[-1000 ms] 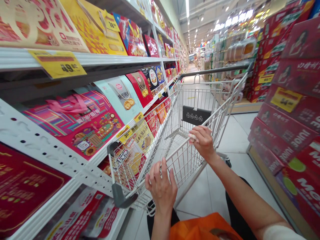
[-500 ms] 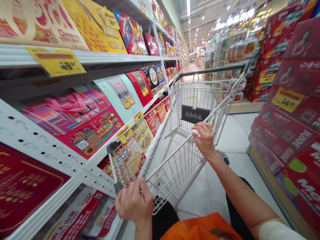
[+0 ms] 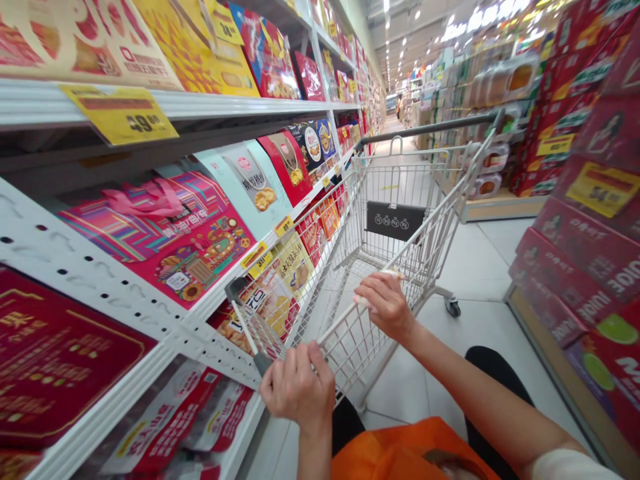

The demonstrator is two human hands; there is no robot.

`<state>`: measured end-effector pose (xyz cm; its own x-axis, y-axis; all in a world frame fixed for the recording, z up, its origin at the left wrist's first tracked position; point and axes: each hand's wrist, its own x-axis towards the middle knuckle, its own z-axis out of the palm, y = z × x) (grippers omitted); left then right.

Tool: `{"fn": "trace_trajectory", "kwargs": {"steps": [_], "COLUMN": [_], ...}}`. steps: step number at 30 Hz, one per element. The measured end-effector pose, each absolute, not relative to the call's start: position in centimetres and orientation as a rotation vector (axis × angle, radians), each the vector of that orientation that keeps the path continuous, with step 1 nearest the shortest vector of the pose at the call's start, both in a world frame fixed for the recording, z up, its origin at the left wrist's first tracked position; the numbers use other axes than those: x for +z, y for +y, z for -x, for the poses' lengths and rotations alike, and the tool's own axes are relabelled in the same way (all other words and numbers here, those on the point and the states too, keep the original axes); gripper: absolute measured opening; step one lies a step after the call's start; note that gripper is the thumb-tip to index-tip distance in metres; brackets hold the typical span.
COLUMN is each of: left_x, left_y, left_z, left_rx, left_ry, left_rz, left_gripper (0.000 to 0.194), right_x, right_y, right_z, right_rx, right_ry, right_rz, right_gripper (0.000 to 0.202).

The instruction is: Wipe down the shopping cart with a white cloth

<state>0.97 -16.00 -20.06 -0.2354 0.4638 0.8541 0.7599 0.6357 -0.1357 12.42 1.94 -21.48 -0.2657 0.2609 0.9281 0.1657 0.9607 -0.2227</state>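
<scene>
A wire shopping cart point(image 3: 440, 209) stands at an angle in front of me, with its grey handle at the far end and its basket bare. My left hand point(image 3: 303, 383) is closed around the near front corner of the basket rim, beside a grey plastic corner piece point(image 3: 263, 363). Along the right-hand top rail, my right hand point(image 3: 386, 305) is closed over a white wipe point(image 3: 394, 273) folded round the wire. Only its edges show past my fingers. A black panel point(image 3: 395, 221) with round symbols hangs inside the basket's far end.
Shelves with boxed snacks, a pink gift box point(image 3: 190, 240) among them, run close along the left. A yellow price tag point(image 3: 125, 115) juts out from one shelf edge. Stacked red drink cartons point(image 3: 585, 247) line the right. A caster point(image 3: 452, 307) rests on the tiled floor.
My right hand has slid along the rail toward me and my left hand, with the wipe in it. My left hand keeps its hold on the corner. The whole view has shifted slightly.
</scene>
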Motion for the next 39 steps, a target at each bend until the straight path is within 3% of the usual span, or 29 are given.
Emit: {"fn": "trace_trajectory", "kwargs": {"steps": [5, 13, 21, 26, 32, 39], "left_x": [-19.9, -21.4, -22.2, -23.8, -23.3, -24.2], "left_y": [-16.8, -16.5, -15.1, -14.9, -14.3, -12.7], "left_z": [-1.5, -2.3, -4.6, -4.9, -6.0, -7.3], "left_rx": [-0.692, -1.243, -1.372, -1.426, -1.283, -1.286], "left_ry": [-1.827, -1.868, -1.888, -1.874, -1.832, -1.755], "left_rz": [1.205, 1.202, 1.206, 1.326, 1.547, 1.517], "left_gripper": [0.015, 0.05, 0.056, 0.051, 0.051, 0.051], "right_x": [-21.0, -21.2, -22.5, -22.7, -22.2, -23.2], "right_y": [7.3, 4.2, -5.9, -4.1, 1.2, -4.5], "right_z": [-14.8, -12.6, -10.9, -12.7, -14.8, -14.8], "right_rx": [0.078, 0.194, 0.331, 0.247, 0.274, 0.324], "right_ry": [-1.824, -1.694, -1.781, -1.83, -1.749, -1.7], "right_rz": [0.441, 0.576, 0.34, 0.24, 0.441, 0.436], "right_gripper": [0.028, 0.03, 0.03, 0.027, 0.027, 0.027]}}
